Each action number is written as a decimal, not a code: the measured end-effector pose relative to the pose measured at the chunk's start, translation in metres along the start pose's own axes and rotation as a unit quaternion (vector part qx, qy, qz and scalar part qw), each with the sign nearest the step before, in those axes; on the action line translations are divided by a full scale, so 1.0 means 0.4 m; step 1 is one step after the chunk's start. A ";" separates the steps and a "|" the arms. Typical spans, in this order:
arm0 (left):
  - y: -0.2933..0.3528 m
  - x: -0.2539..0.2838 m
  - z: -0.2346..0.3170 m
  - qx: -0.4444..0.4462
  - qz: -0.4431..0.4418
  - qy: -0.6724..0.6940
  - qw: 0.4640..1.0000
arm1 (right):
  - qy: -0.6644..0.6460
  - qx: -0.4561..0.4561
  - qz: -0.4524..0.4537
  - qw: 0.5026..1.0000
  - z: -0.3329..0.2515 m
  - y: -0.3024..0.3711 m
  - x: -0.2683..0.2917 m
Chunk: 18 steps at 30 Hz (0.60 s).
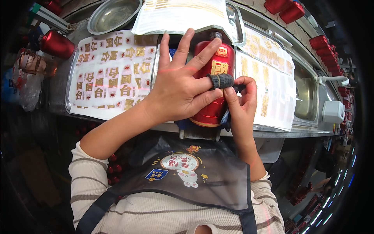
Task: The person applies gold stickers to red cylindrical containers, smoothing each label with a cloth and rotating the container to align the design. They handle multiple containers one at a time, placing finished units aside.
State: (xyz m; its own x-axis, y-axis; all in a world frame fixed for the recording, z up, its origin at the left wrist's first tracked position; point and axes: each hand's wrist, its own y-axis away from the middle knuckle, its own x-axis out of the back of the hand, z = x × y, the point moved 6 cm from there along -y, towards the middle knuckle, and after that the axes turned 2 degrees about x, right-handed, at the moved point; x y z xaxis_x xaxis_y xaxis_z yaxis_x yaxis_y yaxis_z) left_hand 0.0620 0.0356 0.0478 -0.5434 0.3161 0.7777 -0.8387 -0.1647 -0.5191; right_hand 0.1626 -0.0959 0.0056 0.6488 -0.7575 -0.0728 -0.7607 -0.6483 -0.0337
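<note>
My left hand [173, 85] is spread over a shiny red bottle [210, 111] with gold characters on it. A dark grey knitted finger sleeve [222, 81] with a lighter stripe covers the tip of my left index finger. At the sleeve's free end, the thumb and fingers of my right hand [243, 101] pinch its fabric. The bottle lies with its neck away from me, on a support mostly hidden under it and my hands. Below my right hand, a dark bluish piece beside the bottle is too covered to name.
Sheets of gold character decals [111, 74] lie on a tray at left, with more decal sheets [269, 84] at right. A metal bowl [113, 17] and white sheets [179, 17] stand at the back. On the right is a sink [306, 95] with a white faucet [333, 80].
</note>
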 end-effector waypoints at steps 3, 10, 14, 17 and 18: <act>-0.026 0.003 -0.031 0.008 0.021 0.010 1.000 | 0.003 -0.001 0.000 1.000 -0.002 0.000 0.002; 0.037 -0.008 -0.089 0.083 0.018 0.055 0.995 | -0.011 -0.009 0.004 1.000 0.011 0.003 -0.004; 0.036 0.000 -0.085 0.077 0.011 0.060 0.995 | -0.004 0.001 0.011 1.000 0.016 0.003 -0.003; -0.019 -0.004 -0.064 0.035 0.017 0.040 0.998 | -0.015 -0.032 -0.004 0.999 0.016 0.003 0.005; -0.033 -0.013 -0.071 0.021 0.026 0.024 0.999 | -0.015 -0.044 -0.011 0.999 0.012 0.001 0.006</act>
State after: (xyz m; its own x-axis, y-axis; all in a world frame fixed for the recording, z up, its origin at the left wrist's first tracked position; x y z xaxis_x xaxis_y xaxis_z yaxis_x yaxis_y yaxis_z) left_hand 0.0770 0.0625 0.0407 -0.5846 0.3505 0.7317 -0.8108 -0.2215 -0.5417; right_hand 0.1638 -0.0975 0.0004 0.6628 -0.7417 -0.1031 -0.7411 -0.6694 0.0514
